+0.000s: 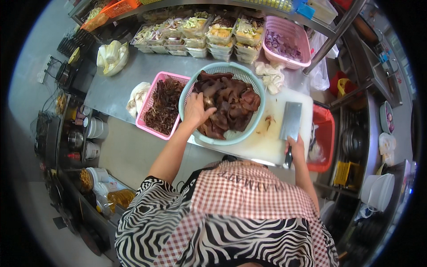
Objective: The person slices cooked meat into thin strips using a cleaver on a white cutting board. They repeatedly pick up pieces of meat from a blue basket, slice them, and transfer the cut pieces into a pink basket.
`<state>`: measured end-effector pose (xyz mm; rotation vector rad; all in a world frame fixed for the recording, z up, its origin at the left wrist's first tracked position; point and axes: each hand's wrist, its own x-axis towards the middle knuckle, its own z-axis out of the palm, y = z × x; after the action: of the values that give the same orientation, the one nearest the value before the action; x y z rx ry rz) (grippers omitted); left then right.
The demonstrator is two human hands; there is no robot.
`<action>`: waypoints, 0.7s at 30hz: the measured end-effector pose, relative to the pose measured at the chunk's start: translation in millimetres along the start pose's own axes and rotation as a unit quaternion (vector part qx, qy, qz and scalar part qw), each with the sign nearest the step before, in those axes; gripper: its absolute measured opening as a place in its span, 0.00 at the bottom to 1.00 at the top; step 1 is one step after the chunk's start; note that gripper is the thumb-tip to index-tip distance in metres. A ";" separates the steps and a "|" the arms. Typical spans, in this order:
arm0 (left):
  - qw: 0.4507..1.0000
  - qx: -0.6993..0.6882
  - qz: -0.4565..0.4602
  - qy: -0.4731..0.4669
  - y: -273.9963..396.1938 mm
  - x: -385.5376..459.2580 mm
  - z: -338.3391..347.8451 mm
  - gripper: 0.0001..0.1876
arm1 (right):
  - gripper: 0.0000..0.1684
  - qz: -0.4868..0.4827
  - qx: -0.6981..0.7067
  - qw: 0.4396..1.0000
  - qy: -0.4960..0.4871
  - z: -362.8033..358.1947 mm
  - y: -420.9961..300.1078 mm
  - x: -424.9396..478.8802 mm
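A round pale-green plastic colander (186, 100) holds large dark brown wood ear mushrooms (230, 96). Inside its left side, my left hand (196, 111) rests against the mushrooms, thumb spread from the fingers, nothing visibly gripped. My right hand (296, 148) grips the black handle of a cleaver (291, 120). The wide blade lies over the right part of a white cutting board (257, 147), pointing away from me. Small brown scraps (269, 120) lie on the board between colander and blade. Left of the colander, a pink plastic basket (151, 128) contains shredded wood ear (165, 103).
Stacked clear tubs of cut vegetables (196, 36) line the back of the steel table (110, 90). A pink basket (285, 25) holds sliced purple onion. White cloths (272, 75) lie near the board's far edge and left basket. A red bin (325, 140) stands right of the board.
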<state>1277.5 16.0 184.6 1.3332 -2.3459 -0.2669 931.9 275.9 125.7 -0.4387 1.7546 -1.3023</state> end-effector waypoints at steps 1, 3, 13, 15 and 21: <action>0.998 -0.052 -0.030 -0.011 -9.7 2.7 -0.8 0.31 | 0.09 0.001 0.002 1.000 -0.002 4.1 -7.7 -5.2; 0.984 -0.157 -0.082 -0.034 -26.9 18.8 -10.5 0.25 | 0.09 0.001 0.004 1.000 -0.001 6.2 -12.5 -6.7; 0.889 -0.453 -0.026 0.069 -24.1 23.6 -108.7 0.26 | 0.12 0.001 0.028 1.000 0.004 -3.6 7.4 4.4; 0.907 -0.404 0.004 0.115 -15.9 20.6 -112.2 0.26 | 0.13 -0.014 0.011 1.000 -0.021 -5.1 5.0 2.1; 0.809 -0.580 -0.047 0.086 59.7 4.9 -125.0 0.28 | 0.27 0.017 -0.167 0.962 -0.213 -15.0 -24.6 -4.9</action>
<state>1285.9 48.3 319.2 0.7495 -1.4086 -1.2869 917.3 278.6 150.9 -0.8118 1.5993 -0.8070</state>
